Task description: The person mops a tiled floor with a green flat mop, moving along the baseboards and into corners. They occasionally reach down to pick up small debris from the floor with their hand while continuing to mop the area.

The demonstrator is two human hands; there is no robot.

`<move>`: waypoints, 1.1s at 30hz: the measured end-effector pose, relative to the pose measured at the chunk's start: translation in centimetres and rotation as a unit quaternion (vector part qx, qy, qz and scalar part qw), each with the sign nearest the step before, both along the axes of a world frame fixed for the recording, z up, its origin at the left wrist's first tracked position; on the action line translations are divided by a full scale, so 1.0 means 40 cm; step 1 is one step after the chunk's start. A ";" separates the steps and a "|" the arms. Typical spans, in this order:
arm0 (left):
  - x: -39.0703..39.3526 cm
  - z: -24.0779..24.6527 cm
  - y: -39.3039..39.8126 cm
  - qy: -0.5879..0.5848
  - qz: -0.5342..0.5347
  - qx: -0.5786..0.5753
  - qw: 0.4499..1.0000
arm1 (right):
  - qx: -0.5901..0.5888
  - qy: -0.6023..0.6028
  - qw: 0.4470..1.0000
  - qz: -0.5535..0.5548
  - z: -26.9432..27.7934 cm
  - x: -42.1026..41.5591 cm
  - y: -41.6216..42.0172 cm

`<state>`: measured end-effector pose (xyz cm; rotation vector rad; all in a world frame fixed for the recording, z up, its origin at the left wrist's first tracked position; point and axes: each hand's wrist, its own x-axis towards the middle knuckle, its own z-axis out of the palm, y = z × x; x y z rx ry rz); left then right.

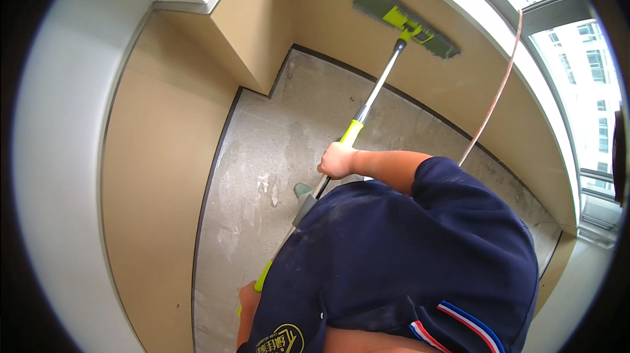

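Note:
A flat mop with a grey-green fringed pad (374,1) and lime-green clips lies against the beige wall panel at the upper part of the view. Its silver telescopic pole (381,77) slants down toward my body. My right hand (338,161) is closed around the pole just below the lime-green sleeve (352,132). Down at the lower left, my left hand (249,296) grips the lime-green lower end of the pole, partly hidden by my dark blue shirt (418,249). The shirt also covers a stretch of the pole.
Beige wall panels (162,166) with dark bottom trim enclose the stained grey floor (256,171). One boxed corner (246,28) juts inward. A thin reddish-brown cord or hose (504,75) hangs from the window (566,48) at right. A green shoe tip (302,189) shows beside the pole.

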<state>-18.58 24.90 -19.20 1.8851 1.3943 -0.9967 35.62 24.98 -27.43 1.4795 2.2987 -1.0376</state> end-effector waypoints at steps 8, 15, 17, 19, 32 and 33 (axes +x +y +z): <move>0.273 0.162 -0.098 0.158 0.018 -0.039 0.986 | -0.081 0.059 0.995 -0.009 -0.304 0.098 -0.078; 0.482 0.238 -0.158 0.226 0.027 -0.064 0.972 | -0.145 0.033 0.985 -0.089 -0.528 0.265 -0.130; 0.501 0.251 -0.161 0.235 0.025 -0.065 0.969 | -0.160 0.035 0.981 -0.106 -0.549 0.296 -0.132; 0.509 0.265 -0.156 0.240 0.017 -0.065 0.969 | -0.181 0.049 0.978 -0.096 -0.530 0.321 -0.111; 0.220 0.123 -0.092 0.093 -0.077 -0.022 0.993 | -0.075 0.050 0.996 -0.012 -0.203 0.109 -0.224; 0.192 0.092 -0.077 0.070 -0.091 -0.018 0.993 | -0.073 0.043 0.996 -0.024 -0.176 0.103 -0.235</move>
